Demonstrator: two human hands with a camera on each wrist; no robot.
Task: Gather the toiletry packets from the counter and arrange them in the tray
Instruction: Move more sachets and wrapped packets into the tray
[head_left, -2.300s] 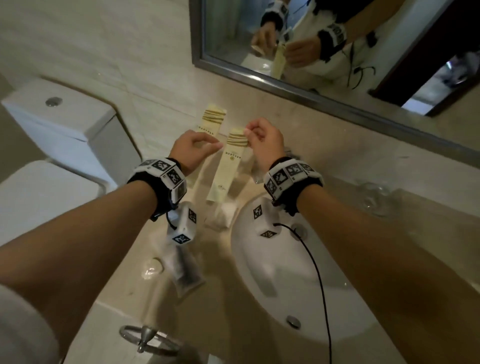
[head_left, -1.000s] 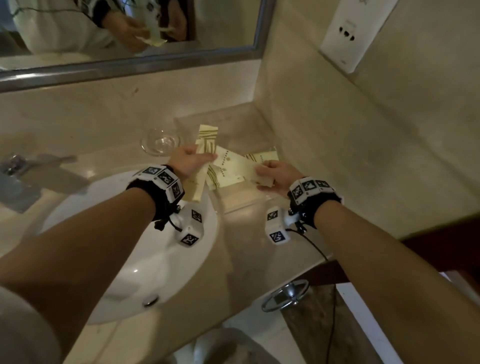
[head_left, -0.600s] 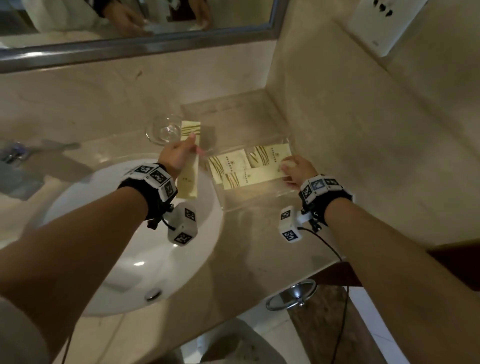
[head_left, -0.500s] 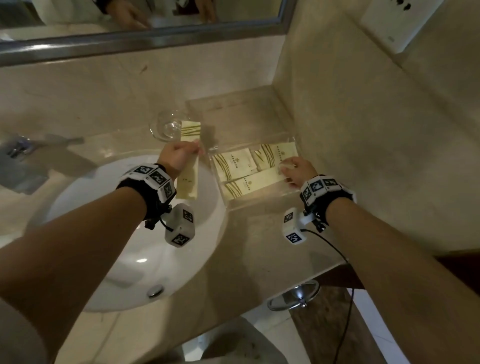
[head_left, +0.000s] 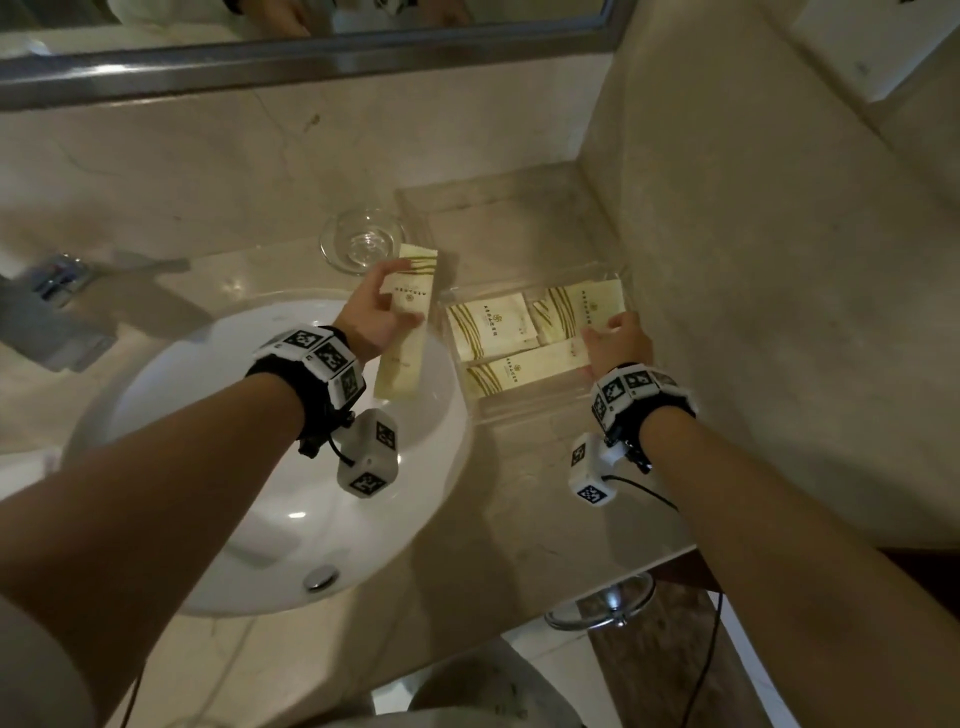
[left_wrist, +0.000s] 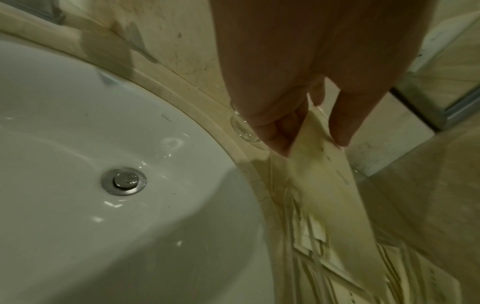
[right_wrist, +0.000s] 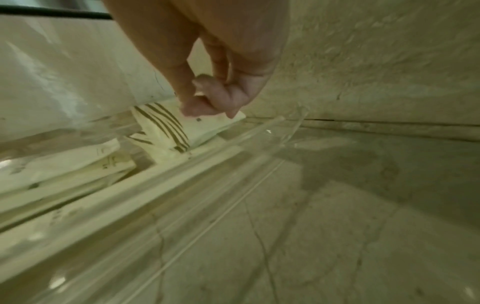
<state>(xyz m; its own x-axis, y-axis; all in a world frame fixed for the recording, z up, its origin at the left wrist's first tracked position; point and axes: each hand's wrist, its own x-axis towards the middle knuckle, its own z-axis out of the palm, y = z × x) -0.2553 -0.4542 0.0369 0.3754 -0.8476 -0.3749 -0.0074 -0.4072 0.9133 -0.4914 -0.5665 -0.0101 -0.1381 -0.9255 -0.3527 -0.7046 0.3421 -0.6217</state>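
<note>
A clear acrylic tray (head_left: 524, 410) sits on the counter in the right corner and holds three cream packets with dark stripes: a square one (head_left: 491, 325), another (head_left: 576, 306) and a long one (head_left: 519, 371). My right hand (head_left: 605, 335) is inside the tray. In the right wrist view its curled fingers and thumb (right_wrist: 205, 109) pinch at the striped packet (right_wrist: 166, 127), behind the tray wall (right_wrist: 233, 148). My left hand (head_left: 387, 306) grips a long cream packet (head_left: 408, 322) above the sink's right rim, just left of the tray. In the left wrist view the hand (left_wrist: 309, 142) pinches this packet (left_wrist: 332, 195).
The white sink (head_left: 260, 467) fills the left half of the counter, with the tap (head_left: 52, 312) at far left. A small glass dish (head_left: 362, 247) stands behind my left hand. Stone walls close the back and right, with a mirror (head_left: 311, 57) above. A metal ring (head_left: 608, 608) hangs below the counter edge.
The view swung from the counter's left side to the right corner. My right hand laid its long packet in the tray and stays there. My left hand keeps its packet.
</note>
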